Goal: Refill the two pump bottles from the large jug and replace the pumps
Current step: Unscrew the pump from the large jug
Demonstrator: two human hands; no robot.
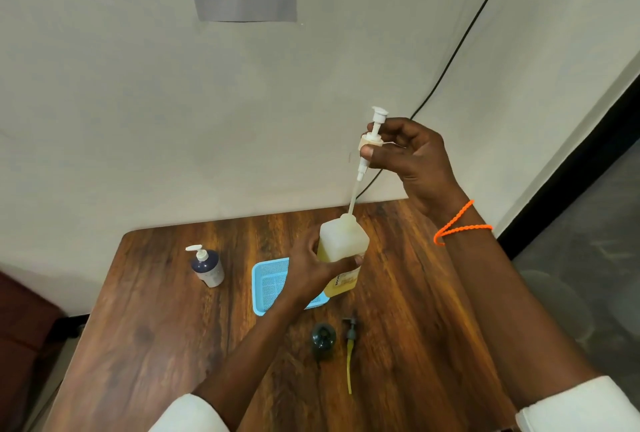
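Right hand (412, 158): you pinch the white pump (371, 141) at its collar between thumb and fingers, held high, its thin dip tube running down at a slant with the tip at or just inside the neck of the large jug (341, 248). From this angle you can't quite tell whether the tube end is clear of the opening.

Left hand (311, 269): wrapped round the jug's upper body, steadying it. The jug stands at the right edge of the blue mesh basket (268, 288), near the middle of the wooden table (173, 345).

Handling, as a judgement: the pump is light and rigid at the collar, but the tube is slim and likely whippy and wet with soap, so keep your hold on the collar, not the tube. The jug is translucent squared plastic, yellow liquid in its lower part; expect weight low down, walls that give a little, and possibly a slick surface. Grip it across the flat sides.

Outward: a dark green bottle (323, 340) stands open near you, its dark pump (350, 345) lying beside it, yellow tube pointing toward you. A second bottle (207, 267), dark top and pale body, white pump fitted, stands well apart to the left.
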